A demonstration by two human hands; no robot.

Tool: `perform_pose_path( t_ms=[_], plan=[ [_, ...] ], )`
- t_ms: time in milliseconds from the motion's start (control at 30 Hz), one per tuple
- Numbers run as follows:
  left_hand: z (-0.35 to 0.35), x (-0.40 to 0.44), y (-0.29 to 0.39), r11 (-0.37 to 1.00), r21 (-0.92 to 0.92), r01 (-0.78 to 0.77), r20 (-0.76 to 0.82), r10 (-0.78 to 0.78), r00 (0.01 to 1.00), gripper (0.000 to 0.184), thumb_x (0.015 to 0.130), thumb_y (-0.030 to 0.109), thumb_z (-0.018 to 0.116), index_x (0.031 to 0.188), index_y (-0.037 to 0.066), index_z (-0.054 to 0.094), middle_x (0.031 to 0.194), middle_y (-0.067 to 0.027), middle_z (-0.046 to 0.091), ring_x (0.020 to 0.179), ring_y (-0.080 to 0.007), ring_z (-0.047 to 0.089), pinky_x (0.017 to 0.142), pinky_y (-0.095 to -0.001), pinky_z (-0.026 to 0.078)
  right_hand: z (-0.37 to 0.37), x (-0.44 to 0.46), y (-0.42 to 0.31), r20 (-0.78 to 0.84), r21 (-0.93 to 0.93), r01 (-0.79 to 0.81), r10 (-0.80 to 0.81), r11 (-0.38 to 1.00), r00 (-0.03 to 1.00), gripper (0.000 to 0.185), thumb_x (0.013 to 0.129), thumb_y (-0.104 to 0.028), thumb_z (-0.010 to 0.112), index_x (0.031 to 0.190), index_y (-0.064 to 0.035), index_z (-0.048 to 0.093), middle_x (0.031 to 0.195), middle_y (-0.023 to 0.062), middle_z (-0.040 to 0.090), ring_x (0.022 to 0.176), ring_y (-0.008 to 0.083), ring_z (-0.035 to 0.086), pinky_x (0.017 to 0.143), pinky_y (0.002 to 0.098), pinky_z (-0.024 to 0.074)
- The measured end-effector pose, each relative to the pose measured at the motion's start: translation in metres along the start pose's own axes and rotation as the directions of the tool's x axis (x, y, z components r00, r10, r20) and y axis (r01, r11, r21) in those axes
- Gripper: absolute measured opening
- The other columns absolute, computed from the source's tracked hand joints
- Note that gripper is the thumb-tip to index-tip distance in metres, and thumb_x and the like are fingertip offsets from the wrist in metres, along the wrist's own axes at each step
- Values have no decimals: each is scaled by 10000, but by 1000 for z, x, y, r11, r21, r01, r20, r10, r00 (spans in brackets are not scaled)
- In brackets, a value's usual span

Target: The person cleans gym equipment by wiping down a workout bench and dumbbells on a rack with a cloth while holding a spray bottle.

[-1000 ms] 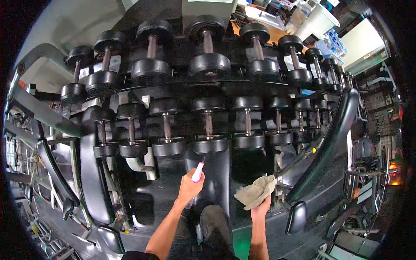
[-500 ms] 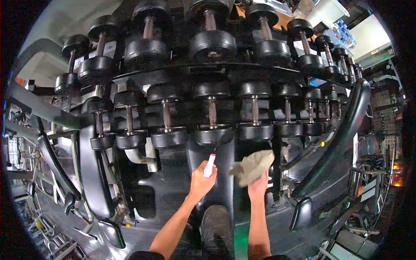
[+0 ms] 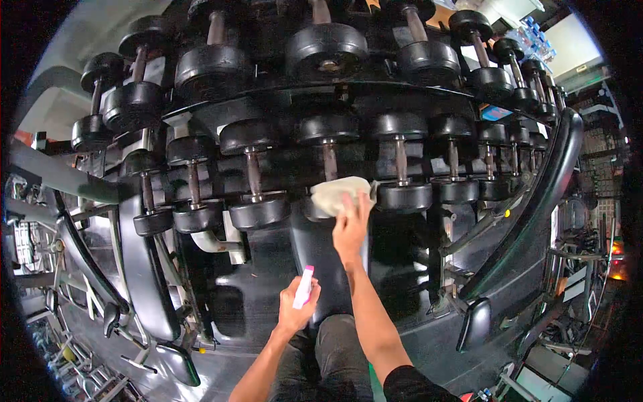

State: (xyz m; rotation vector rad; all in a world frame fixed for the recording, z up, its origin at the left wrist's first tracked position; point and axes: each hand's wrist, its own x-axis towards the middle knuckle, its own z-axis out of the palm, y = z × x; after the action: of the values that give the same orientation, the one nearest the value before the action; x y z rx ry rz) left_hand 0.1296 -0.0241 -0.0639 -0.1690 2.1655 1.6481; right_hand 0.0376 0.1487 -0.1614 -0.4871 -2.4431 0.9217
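My left hand point(image 3: 292, 311) is closed round a spray bottle, whose white and pink trigger head point(image 3: 304, 288) points up and away from me; the bottle's body is hidden below the hand. In front of me, my right hand point(image 3: 349, 231) presses a pale beige cloth point(image 3: 335, 195) against the near end of a black dumbbell point(image 3: 328, 129) in the middle of the lower row. The cloth covers most of that near head. The dumbbell's metal handle and far head still show.
An upper row of larger black dumbbells point(image 3: 326, 48) lies beyond the lower row. Padded benches stand on the left point(image 3: 149, 268) and right point(image 3: 529, 221). Plastic bottles point(image 3: 536, 40) are at the far right, and my legs point(image 3: 341, 348) are below.
My right hand has moved left and forward, bringing the cloth onto the middle dumbbell's near end. My left hand with the spray bottle has drawn back towards me and slightly left.
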Motion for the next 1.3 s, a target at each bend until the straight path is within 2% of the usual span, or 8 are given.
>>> perform_pose_path(
  t_ms=[133, 267, 400, 567, 900, 1000, 1133, 1300],
  plan=[
    [-14, -3, 2, 994, -41, 104, 21, -103, 994, 124, 827, 100, 657, 914, 28, 606, 626, -57, 587, 564, -76, 555, 529, -261, 457, 21, 15, 69, 289, 576, -709, 710, 407, 642, 334, 973, -254, 398, 1144, -29, 576, 1243, 122, 536, 1146, 250, 515, 979, 334, 396],
    [-21, 1, -7, 989, -23, 146, 43, -145, 989, 132, 834, 114, 653, 917, 22, 606, 654, -53, 595, 590, -83, 565, 550, -264, 460, 35, 18, 108, 777, 618, -633, 487, -466, 399, 327, 975, -318, 350, 1095, -100, 563, 1112, 26, 621, 1022, 233, 590, 935, 392, 448],
    [-30, 1, -6, 997, 3, 78, 57, -78, 995, 129, 849, 132, 639, 900, 21, 599, 677, -55, 598, 608, -94, 571, 563, -275, 466, 39, 1, 110, 670, 693, -648, 614, -315, 418, 353, 979, -302, 373, 1195, -79, 541, 1090, 31, 625, 1003, 228, 593, 935, 378, 447],
    [-38, 3, -11, 989, -15, 144, 64, -143, 988, 131, 847, 132, 639, 895, 19, 593, 666, -58, 590, 589, -106, 554, 556, -283, 462, 0, -18, 40, 151, 74, -31, 20, 997, 988, 401, 892, -149, 536, 1286, -75, 524, 1358, 93, 472, 1279, 282, 395, 1046, 405, 322],
    [-33, -3, -10, 998, 64, -7, 92, 1, 996, 117, 819, 74, 651, 902, 12, 598, 747, -102, 646, 667, -171, 645, 611, -304, 510, 140, -50, 11, 940, -305, 839, -4, -450, 340, 408, 893, -216, 456, 1253, -64, 572, 1302, 87, 542, 1277, 325, 416, 1090, 513, 209],
    [-37, -6, -3, 995, 96, 24, 108, -35, 994, 123, 808, 57, 656, 905, 9, 598, 775, -119, 660, 707, -200, 670, 642, -313, 526, 184, -62, 18, 792, -1, 870, 532, -492, 302, 471, 891, -121, 450, 1356, -51, 447, 1408, 88, 422, 1334, 324, 316, 1106, 507, 187],
    [-42, -7, -9, 994, 107, 25, 111, -37, 993, 104, 806, 50, 653, 888, 10, 603, 768, -107, 655, 683, -197, 659, 626, -307, 516, 115, -23, -35, 973, -49, 998, 226, -30, 54, 442, 913, -145, 394, 1340, -62, 473, 1400, 79, 436, 1320, 275, 339, 1085, 487, 220],
    [-49, -4, -24, 993, 60, 97, 120, -104, 987, 106, 813, 60, 646, 902, 15, 610, 750, -98, 642, 632, -171, 628, 589, -300, 494, 11, 11, -50, 846, -246, 880, -354, 407, 400, 416, 807, -188, 535, 1200, -68, 596, 1350, 50, 487, 1306, 246, 366, 1120, 428, 205]
  ],
)
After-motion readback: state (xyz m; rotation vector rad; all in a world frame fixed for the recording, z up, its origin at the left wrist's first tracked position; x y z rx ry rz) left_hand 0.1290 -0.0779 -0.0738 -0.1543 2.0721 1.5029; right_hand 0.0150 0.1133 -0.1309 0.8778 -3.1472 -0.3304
